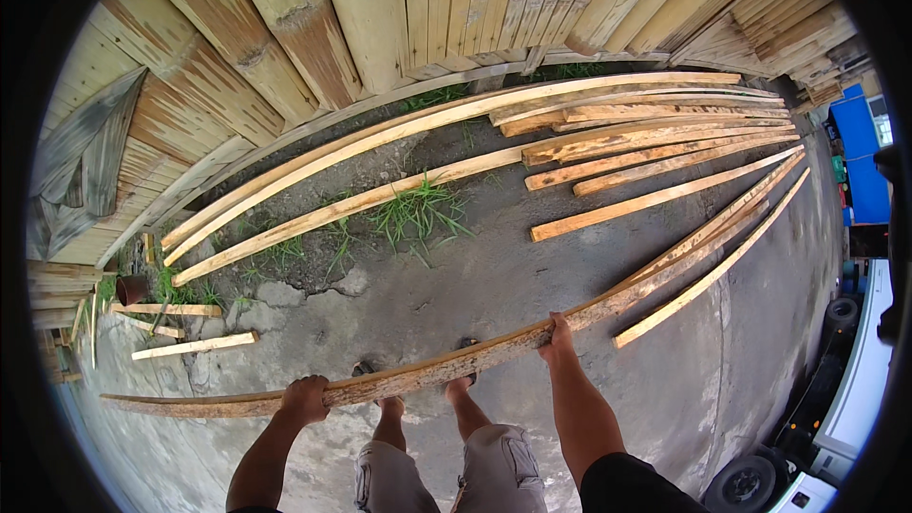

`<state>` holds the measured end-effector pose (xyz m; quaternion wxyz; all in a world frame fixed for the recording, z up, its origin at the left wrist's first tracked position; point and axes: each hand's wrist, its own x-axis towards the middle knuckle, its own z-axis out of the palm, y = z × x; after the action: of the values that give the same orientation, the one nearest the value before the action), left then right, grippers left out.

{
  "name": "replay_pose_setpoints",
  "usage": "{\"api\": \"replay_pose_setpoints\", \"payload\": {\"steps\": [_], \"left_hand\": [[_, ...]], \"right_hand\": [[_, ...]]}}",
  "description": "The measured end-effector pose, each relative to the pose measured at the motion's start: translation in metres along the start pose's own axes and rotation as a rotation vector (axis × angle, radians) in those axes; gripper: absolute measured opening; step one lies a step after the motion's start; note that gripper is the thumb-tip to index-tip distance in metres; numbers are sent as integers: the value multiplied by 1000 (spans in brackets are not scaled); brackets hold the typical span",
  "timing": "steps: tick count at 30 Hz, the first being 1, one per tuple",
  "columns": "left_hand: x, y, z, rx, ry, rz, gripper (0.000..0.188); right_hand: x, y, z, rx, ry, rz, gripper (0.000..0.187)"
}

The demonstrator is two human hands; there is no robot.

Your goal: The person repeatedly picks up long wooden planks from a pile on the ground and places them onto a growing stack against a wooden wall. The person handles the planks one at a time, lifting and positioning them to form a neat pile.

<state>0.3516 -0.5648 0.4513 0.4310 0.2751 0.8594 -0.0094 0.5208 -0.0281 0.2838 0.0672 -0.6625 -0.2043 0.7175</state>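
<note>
Arms (pixel 583 404) apart, fingers (pixel 314 386) curled

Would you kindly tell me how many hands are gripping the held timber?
2: the left hand grips the timber left of both legs; the right hand grips it right of them. No other hands show.

Lettering, numbers, labels, signs: none readable from where I stand, whether on the long, rough-edged brown wooden plank (pixel 399 380), weathered yellow bamboo wall (pixel 285 19), flat blue panel (pixel 850 130) or white, black-tyred truck (pixel 863 370).
</note>
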Motion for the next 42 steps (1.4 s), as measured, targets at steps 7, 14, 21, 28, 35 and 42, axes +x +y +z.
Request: {"api": "replay_pose_setpoints", "payload": {"steps": [7,14,21,28,35,42], "left_hand": [[-15,-126,38,24,75,-44,46],[-25,-259,27,62,55,-102,49],[-24,-342,44,-17,114,-181,42],[-31,-369,79,-60,121,-198,38],[-53,-366,111,-184,149,-290,31],[-2,-335,64,-265,161,-299,39]], "right_hand": [[-19,105,46,90,-77,138,17],[-64,186,138,67,-36,178,21],[-90,237,216,13,30,142,18],[-91,252,263,2,-38,99,15],[-90,265,302,-108,58,86,25],[-46,211,366,-303,27,-52,57]]}}
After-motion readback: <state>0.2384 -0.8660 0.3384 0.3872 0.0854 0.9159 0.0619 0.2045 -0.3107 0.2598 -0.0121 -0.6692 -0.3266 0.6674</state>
